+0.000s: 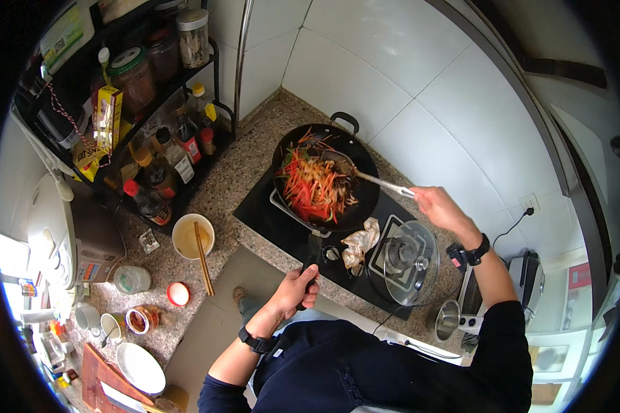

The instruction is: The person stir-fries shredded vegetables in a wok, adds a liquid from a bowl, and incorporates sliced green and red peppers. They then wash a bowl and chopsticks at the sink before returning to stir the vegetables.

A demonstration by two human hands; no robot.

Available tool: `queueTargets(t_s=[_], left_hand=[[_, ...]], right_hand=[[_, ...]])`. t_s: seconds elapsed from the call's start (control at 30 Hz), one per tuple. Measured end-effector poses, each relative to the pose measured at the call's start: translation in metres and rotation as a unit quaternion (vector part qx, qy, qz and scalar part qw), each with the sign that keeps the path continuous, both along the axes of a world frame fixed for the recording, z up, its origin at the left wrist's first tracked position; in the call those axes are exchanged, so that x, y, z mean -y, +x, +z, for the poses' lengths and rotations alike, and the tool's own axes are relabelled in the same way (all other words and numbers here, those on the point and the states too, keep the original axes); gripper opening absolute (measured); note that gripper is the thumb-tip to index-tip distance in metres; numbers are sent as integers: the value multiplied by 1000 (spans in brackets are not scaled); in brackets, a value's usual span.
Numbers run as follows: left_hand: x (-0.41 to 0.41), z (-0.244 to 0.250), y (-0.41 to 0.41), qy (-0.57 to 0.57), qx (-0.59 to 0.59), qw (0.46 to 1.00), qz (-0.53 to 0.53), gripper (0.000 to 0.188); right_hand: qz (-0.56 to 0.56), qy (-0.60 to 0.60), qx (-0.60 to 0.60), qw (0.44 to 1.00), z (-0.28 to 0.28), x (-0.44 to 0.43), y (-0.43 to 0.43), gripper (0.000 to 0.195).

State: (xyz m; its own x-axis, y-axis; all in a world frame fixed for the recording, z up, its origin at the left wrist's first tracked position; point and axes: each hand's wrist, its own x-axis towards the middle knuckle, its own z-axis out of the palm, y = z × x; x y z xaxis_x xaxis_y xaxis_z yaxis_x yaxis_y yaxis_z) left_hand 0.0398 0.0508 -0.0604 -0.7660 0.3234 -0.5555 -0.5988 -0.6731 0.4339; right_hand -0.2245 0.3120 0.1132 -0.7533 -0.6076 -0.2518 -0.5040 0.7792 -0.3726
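Observation:
My left hand (295, 290) grips the black handle (314, 250) of a dark wok (364, 191) on the gas stove (261, 206). In my right hand (436, 205) is the end of a metal cooking spatula (374, 179); its blade dips into the food at the wok's right side. Shredded vegetables (310, 180), red, orange and some green, are heaped toward the wok's left. Beside the wok, a crumpled cloth or wrapper (360, 242) lies by the stove knobs. A glass lid (411, 263) rests over the stove's other burner, below my right forearm.
Left of the stove stand a white bowl (181, 245) with chopsticks (202, 258), an opened jar (142, 319), a white plate (140, 367) and a knife (121, 397) on a cutting board (95, 379). Bottles (157, 173) fill a black rack. A metal pot (447, 320) stands at right.

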Motion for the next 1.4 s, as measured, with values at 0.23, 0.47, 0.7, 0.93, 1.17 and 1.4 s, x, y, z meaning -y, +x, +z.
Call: queueTargets(t_s=[0.23, 0.47, 0.7, 0.93, 1.17, 1.4], left_hand=[[-4, 0, 0, 5, -7, 1000, -2, 34], [-6, -2, -1, -17, -8, 1000, -6, 34], [1, 0, 1, -17, -1, 1000, -4, 35], [-1, 6, -2, -22, 2, 1000, -12, 35], [1, 4, -2, -4, 6, 1000, -11, 34], [1, 5, -1, -6, -4, 1000, -5, 35]], right_hand=[[-129, 114, 177, 969, 11, -27, -54, 28], [-292, -183, 543, 766, -104, -1, -7, 30], [-282, -232, 460, 810, -70, -14, 10, 27], [-205, -134, 284, 927, -26, 1, 7, 28], [92, 32, -66, 993, 8, 31, 7, 24], [131, 171, -200, 956, 58, 37, -9, 21]])
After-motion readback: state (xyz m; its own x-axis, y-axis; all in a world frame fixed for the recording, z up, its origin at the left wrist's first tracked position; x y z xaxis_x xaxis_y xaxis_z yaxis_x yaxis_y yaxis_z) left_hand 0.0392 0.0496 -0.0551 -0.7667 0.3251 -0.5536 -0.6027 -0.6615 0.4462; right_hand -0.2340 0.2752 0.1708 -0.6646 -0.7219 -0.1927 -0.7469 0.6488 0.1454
